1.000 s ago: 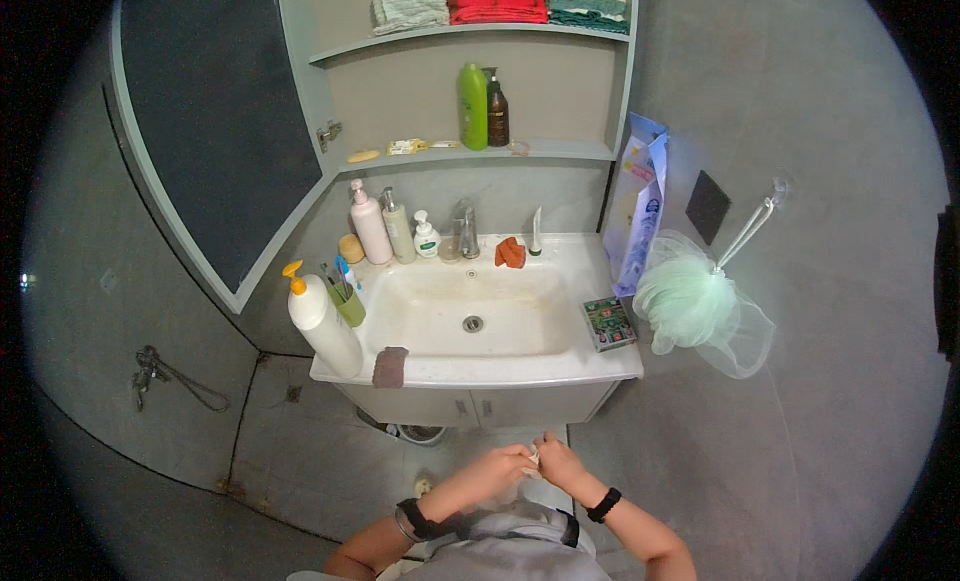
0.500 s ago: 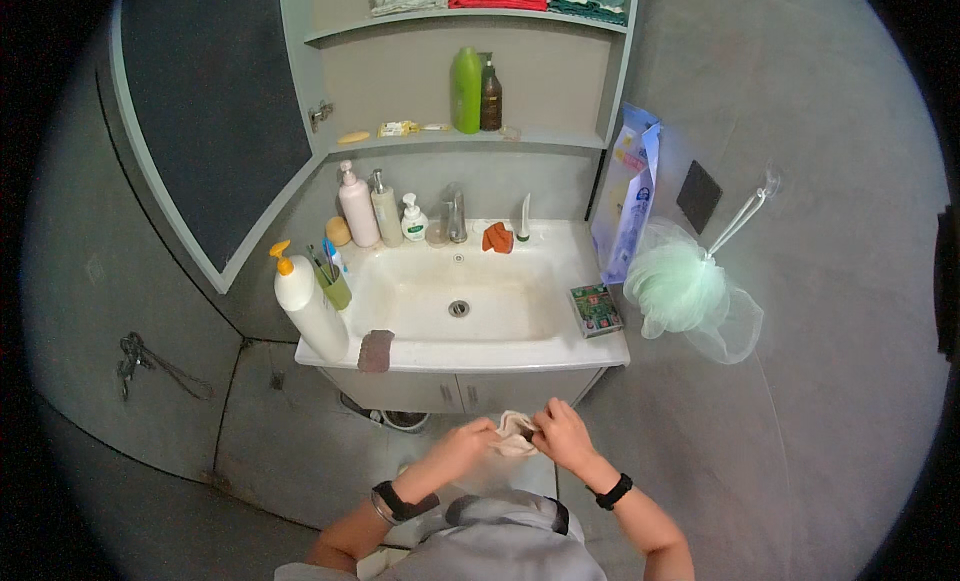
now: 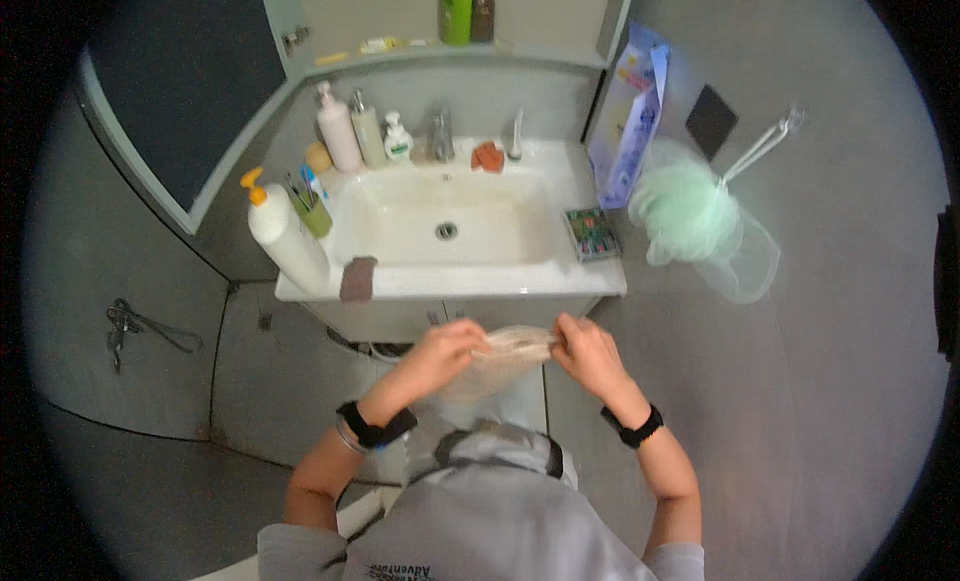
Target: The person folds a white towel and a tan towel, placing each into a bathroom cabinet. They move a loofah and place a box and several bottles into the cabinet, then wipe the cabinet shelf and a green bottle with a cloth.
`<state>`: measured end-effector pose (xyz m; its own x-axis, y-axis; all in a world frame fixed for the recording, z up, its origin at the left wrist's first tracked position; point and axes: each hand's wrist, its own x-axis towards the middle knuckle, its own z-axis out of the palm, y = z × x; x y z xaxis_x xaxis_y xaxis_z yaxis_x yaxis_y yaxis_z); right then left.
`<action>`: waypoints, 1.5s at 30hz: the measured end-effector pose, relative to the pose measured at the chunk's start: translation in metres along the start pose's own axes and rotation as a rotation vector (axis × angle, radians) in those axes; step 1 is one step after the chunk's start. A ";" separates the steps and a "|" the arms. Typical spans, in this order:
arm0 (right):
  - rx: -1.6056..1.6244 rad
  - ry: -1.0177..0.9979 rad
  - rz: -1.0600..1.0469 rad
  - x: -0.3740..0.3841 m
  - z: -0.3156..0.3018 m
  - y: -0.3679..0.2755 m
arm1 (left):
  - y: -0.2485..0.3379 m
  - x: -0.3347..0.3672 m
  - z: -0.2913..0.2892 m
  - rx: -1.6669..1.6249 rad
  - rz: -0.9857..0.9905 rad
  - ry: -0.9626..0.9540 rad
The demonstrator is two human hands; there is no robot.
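Note:
Between my two hands a beige, thin cloth piece (image 3: 510, 359) is stretched by its upper edge, in front of the vanity and above the floor. Its lower part is blurred, so I cannot tell its exact kind; the top edge looks like the opening of a pouch. My left hand (image 3: 445, 353) pinches the left end of that edge. At the right end, my right hand (image 3: 590, 353) grips it with bent fingers. Just beyond them is the white sink (image 3: 405, 281), with a brown cloth (image 3: 358, 279) draped over its front rim.
A large white pump bottle (image 3: 285, 236) and a green toothbrush cup (image 3: 312, 216) stand at the sink's left. Smaller bottles, the faucet (image 3: 442, 136) and an orange cloth (image 3: 488, 158) line the back. At right are a patterned box (image 3: 592, 234), a purple package (image 3: 630, 131) and a hanging mint bath puff (image 3: 685, 206).
My hands have moved apart, spreading the cloth from a bunched shape into a wider one. The view has tilted down, so the sink and cabinet sit higher in the picture.

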<state>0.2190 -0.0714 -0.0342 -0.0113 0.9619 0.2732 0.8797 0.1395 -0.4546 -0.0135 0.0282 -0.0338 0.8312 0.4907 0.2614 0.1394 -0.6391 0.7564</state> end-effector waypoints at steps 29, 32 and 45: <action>0.262 -0.280 -0.098 -0.006 -0.005 0.019 | -0.013 -0.005 -0.009 -0.080 -0.106 0.028; 0.325 -0.283 -0.092 -0.006 -0.007 0.020 | -0.010 -0.005 -0.014 -0.147 -0.177 0.026; 0.268 -0.183 -0.162 -0.004 -0.016 0.006 | -0.013 0.001 -0.020 -0.274 -0.263 -0.015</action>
<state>0.2322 -0.0784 -0.0252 -0.2465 0.9451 0.2145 0.7037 0.3268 -0.6309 -0.0248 0.0487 -0.0311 0.7943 0.6068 0.0297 0.2016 -0.3094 0.9293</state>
